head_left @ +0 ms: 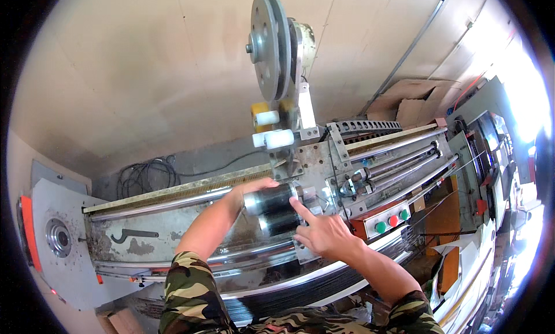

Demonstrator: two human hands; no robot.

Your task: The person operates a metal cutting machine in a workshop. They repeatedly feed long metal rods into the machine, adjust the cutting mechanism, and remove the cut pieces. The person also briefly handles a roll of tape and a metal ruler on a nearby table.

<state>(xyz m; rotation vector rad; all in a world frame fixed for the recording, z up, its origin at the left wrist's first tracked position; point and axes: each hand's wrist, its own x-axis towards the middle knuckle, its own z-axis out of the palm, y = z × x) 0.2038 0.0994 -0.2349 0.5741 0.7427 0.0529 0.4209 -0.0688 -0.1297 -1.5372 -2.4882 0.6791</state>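
The left hand (252,189) lies at the far left side of a black cylinder (270,200), its fingers mostly hidden behind it, so I cannot tell whether it grips or only rests there. The right hand (326,234) is released: its index fingertip touches the cylinder's right end, the other fingers loosely curled, their undersides out of sight. A dark band just below the cylinder is hard to make out, part or reflection.

Beyond the hands stand three smooth white rollers (279,138) and, farther up, one grey metal wheel (266,56) with round holes. Just right of the right hand, a box (363,224) bears three round buttons, two green and one red. Well left of the left hand, one flat hook-shaped wrench (141,234) lies on the scuffed metal surface (173,218).
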